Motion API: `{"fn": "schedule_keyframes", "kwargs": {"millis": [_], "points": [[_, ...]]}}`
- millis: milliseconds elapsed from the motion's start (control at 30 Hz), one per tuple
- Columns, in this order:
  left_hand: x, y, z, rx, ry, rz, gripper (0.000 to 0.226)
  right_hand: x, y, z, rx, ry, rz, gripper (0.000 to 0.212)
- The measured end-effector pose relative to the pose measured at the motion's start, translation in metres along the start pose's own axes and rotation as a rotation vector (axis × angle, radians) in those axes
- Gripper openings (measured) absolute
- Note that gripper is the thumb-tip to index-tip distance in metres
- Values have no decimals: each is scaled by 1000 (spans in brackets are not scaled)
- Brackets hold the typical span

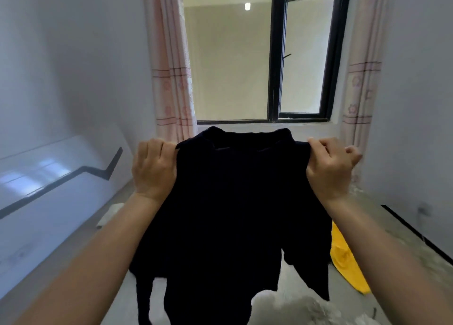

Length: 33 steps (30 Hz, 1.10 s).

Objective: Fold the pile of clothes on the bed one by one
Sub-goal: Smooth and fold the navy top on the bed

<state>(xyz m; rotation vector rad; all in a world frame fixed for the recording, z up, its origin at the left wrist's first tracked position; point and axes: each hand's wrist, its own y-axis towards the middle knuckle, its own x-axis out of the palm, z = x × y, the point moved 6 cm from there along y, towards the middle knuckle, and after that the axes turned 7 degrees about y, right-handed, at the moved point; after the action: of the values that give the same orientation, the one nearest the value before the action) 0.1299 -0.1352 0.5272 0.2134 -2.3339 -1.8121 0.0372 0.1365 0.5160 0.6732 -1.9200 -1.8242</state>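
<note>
Mid-air, centre: black collared shirt [228,202]
Long axis: vertical, collar up, hem down
Left hand [154,169]: fist closed on left shoulder
Right hand [329,168]: pinching right shoulder

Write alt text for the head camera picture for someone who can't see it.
Two bare hands, the left hand and right hand, hold a dark collared shirt up by its shoulders, hanging in front of a black-framed window with pink curtains. A yellow garment lies lower right.
</note>
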Motion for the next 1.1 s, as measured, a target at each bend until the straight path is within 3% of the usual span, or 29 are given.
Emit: {"fn": "schedule_keyframes", "kwargs": {"millis": [133,200,333,533,633,767,900,1033,1100], "points": [[-34,-29,-6,-34,-45,-89,3,-22,-22,-17,-44,-8,-79,21],[-42,-36,-13,-24,-46,-117,3,-25,-28,-25,-126,-1,-97,13],[-40,-55,-31,-5,-6,-135,2,-11,-43,-37,-344,16,-195,18],[23,-118,-44,26,-20,-382,16,68,-90,-35,-428,60,-443,22],[75,-162,-46,38,38,-539,8,130,-123,-28,-444,91,-505,18],[164,-229,-50,44,46,-733,12,234,-185,-10,-401,101,-629,25],[238,-313,-42,-1,-1,-876,27,326,-276,6,-243,110,-836,33],[277,-409,-30,-99,-92,-1028,57,377,-371,16,-84,119,-1020,28],[292,-448,-30,-121,-103,-1106,53,394,-403,21,-20,140,-1049,36]]}}
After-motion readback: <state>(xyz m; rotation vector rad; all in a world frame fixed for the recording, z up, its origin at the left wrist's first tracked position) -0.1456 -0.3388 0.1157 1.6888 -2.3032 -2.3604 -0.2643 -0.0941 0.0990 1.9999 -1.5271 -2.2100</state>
